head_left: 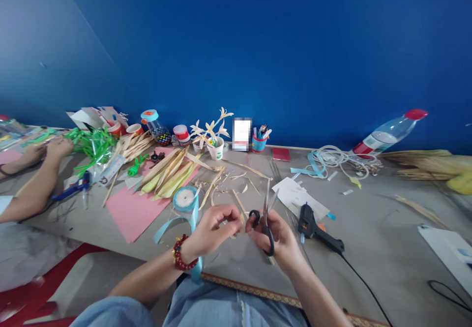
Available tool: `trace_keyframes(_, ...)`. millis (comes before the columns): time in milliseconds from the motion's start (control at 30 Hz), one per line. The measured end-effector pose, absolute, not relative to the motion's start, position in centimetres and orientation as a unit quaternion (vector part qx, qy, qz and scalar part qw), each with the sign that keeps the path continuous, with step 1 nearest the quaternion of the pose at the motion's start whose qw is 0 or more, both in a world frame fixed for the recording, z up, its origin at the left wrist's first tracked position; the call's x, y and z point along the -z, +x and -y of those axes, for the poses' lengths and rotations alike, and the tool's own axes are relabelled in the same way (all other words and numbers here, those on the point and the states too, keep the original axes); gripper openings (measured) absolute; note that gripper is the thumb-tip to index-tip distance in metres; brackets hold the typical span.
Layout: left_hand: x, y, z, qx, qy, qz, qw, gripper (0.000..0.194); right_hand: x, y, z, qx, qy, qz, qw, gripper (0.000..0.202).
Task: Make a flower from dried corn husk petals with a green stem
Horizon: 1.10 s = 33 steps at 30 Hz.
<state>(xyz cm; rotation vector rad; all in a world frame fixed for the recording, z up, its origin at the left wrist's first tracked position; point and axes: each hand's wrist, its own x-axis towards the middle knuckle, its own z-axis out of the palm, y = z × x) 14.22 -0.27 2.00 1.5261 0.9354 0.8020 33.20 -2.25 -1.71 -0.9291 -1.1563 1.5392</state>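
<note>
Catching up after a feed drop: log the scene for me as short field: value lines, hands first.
Left hand: left hand, fingers curled; grip unclear
Right hand: right hand holding scissors, blades parted
Left side: blue ribbon roll, pink paper
Right side: black glue gun
Behind: white cup with pale flowers
Far left: co-worker's hand

Ribbon roll (185, 198) lies left of the scissors (266, 209).

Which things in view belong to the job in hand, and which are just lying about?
Likely part of the job:
scissors, in the right hand
husks, beyond the left hand
black glue gun

Probably just lying about:
large bottle
red card
pen cup
</note>
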Motion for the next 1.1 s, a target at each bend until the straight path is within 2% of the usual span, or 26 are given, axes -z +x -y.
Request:
trace_keyframes(233,-1.6,14.7,0.2,-0.370,0.602,-0.391,0.590,0.023,2.0,32.4,2.5,-0.606,-0.377,0.478,0.511,0.024)
trace_keyframes(400,-1.2,15.0,0.3,-0.391,0.528,-0.368,0.658,0.022,1.6,32.1,2.6,-0.619,-0.383,0.434,0.530,0.027)
trace_keyframes(733,-0.5,14.8,0.4,-0.389,0.438,-0.337,0.737,0.014,0.8,32.3,2.4,-0.642,-0.382,0.429,0.507,0.034)
trace_keyframes(967,-0.5,14.9,0.8,-0.465,0.379,-0.322,0.732,0.009,1.7,32.9,2.7,-0.620,-0.420,0.448,0.488,0.035)
trace_keyframes(1100,-0.6,14.9,0.8,-0.481,0.330,-0.318,0.747,0.010,3.0,33.6,3.7,-0.638,-0.403,0.489,0.437,0.047)
